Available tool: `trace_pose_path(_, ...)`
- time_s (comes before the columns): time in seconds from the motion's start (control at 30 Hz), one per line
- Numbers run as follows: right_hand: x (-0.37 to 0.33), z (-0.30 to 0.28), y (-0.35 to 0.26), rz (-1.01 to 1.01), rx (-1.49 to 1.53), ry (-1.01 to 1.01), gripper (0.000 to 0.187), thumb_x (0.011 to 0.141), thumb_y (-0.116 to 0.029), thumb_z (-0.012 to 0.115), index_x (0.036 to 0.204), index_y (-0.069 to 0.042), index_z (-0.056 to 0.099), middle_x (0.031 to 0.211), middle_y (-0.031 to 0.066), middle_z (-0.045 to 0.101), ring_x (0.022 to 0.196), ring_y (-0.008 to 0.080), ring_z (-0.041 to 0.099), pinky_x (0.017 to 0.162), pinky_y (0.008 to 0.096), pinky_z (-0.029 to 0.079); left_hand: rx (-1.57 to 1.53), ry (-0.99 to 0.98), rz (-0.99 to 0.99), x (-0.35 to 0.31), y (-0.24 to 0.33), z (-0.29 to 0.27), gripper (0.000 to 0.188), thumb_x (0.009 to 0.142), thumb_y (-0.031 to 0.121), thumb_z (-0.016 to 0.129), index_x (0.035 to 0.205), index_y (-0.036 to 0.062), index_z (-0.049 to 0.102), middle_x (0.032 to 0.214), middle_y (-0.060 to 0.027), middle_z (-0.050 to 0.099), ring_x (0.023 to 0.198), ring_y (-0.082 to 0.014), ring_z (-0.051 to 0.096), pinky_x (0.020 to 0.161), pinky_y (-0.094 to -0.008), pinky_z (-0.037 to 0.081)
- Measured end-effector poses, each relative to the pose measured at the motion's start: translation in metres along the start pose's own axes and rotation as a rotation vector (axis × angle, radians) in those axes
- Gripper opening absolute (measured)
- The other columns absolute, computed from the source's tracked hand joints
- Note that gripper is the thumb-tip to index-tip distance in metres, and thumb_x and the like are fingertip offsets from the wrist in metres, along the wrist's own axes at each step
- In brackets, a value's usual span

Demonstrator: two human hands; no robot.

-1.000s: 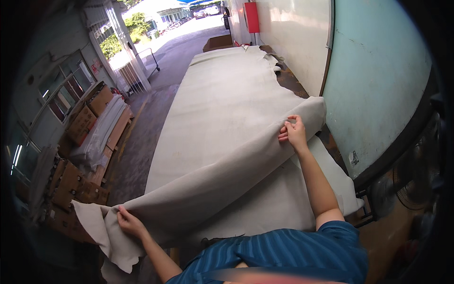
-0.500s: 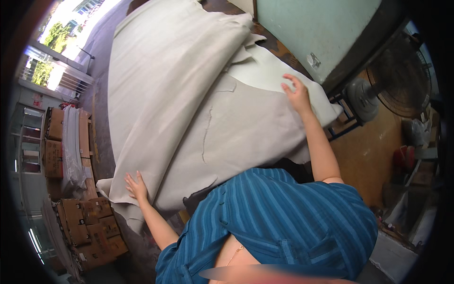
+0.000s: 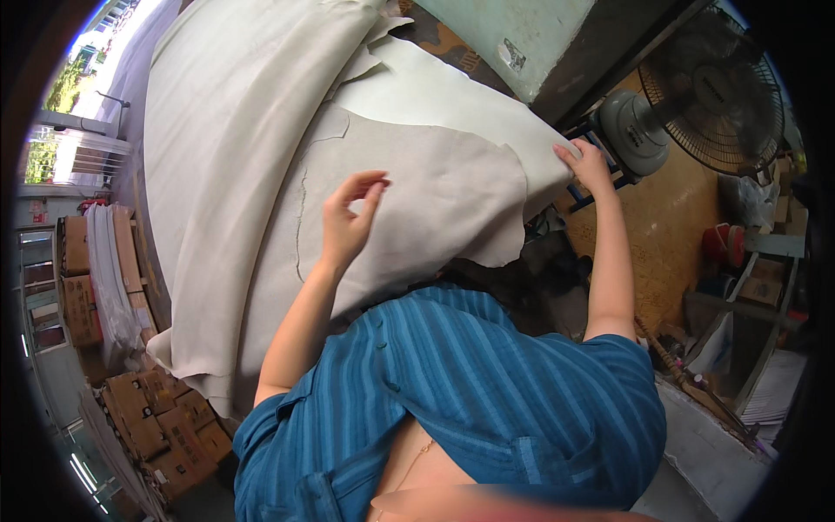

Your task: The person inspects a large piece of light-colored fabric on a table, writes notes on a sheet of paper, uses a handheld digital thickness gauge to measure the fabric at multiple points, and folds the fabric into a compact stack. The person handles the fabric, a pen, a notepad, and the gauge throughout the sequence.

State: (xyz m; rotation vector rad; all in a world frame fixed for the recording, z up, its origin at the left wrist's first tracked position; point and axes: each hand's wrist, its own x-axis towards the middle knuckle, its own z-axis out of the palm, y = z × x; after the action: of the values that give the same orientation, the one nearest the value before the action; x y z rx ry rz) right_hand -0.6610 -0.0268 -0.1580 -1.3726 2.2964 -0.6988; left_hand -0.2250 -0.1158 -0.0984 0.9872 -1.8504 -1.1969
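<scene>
Large pale grey hides [image 3: 417, 183] that look like leather are spread over the work surface before me. A long folded layer [image 3: 235, 165] runs down their left part, and a whiter stretch [image 3: 452, 96] shows at the far right. At its right corner my right hand [image 3: 590, 167] is closed on the hide's edge, thumb on top. My left hand [image 3: 350, 217] is raised over the middle of the hide, near a long slit [image 3: 302, 226]. Its fingers curl to meet the thumb, and nothing shows between them.
Beyond my right hand stands a fan [image 3: 709, 96] on a grey base. A pale green cabinet [image 3: 513, 35] rises at the far side. Cardboard boxes [image 3: 161, 426] are stacked at the lower left. A red bucket [image 3: 724, 245] and shelving [image 3: 757, 322] are on the right.
My left hand has left the folded layer at the lower left and moved right, its fingers curling. My right hand has gone from hovering open to gripping the hide's right edge. The view has shifted right.
</scene>
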Motion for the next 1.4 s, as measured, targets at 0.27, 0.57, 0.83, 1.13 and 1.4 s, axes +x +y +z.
trace_pose_path(0.27, -0.064, -0.040, -0.178, -0.587, 0.107, -0.740, 0.034, 0.088, -0.029, 0.070, 0.082, 0.003, 0.063, 0.073, 0.0192, 0.066, 0.066, 0.0334, 0.064, 0.063, 0.0406, 0.049, -0.666, -0.622, -0.523, -0.009, 0.023, 0.087, 0.084, 0.098, 0.072, 0.027, 0.136, 0.0016, 0.053, 0.127, -0.0163, 0.063, 0.119, -0.0228, 0.060, 0.098, -0.0365, 0.047)
trace_pose_path(0.57, 0.015, 0.067, -0.167, -0.197, 0.931, -0.801, 0.026, 0.097, -0.027, 0.064, 0.104, -0.002, 0.068, 0.092, 0.0080, 0.073, 0.076, 0.0097, 0.066, 0.066, 0.0266, 0.051, -0.557, -0.135, -0.794, -0.039, 0.017, 0.048, 0.072, 0.099, 0.054, 0.054, 0.139, -0.0042, 0.044, 0.130, -0.0145, 0.057, 0.118, -0.0207, 0.056, 0.104, -0.0366, 0.042)
trace_pose_path(0.83, 0.034, 0.149, -0.143, -0.466, 0.135, 0.309, 0.056, 0.084, -0.051, 0.074, 0.117, -0.008, 0.061, 0.069, 0.0010, 0.053, 0.067, 0.0167, 0.056, 0.061, 0.0342, 0.048, -0.727, 0.346, -0.694, -0.056, 0.005, -0.065, 0.038, 0.095, 0.034, 0.062, 0.117, 0.0028, 0.060, 0.104, -0.0080, 0.065, 0.089, -0.0170, 0.066, 0.080, -0.0314, 0.054)
trace_pose_path(1.13, 0.072, 0.138, -0.162, -0.416, -0.204, 0.024, 0.043, 0.092, -0.034, 0.065, 0.132, -0.021, 0.060, 0.082, 0.0121, 0.071, 0.076, 0.0315, 0.070, 0.067, 0.0438, 0.055, -0.690, 0.307, -0.846, -0.061, -0.056, -0.082, 0.043, 0.096, 0.038, 0.058, 0.123, 0.0046, 0.057, 0.107, -0.0098, 0.068, 0.096, -0.0182, 0.067, 0.084, -0.0331, 0.052)
trace_pose_path(1.4, 0.060, 0.099, -0.156, -0.447, 0.027, 0.187, 0.033, 0.089, -0.040, 0.069, 0.109, -0.014, 0.066, 0.080, 0.0067, 0.065, 0.073, 0.0239, 0.067, 0.066, 0.0403, 0.054, -0.767, 0.186, -0.877, -0.068, -0.088, -0.079, 0.053, 0.096, 0.045, 0.055, 0.129, 0.0025, 0.056, 0.115, -0.0129, 0.067, 0.104, -0.0212, 0.065, 0.092, -0.0367, 0.050)
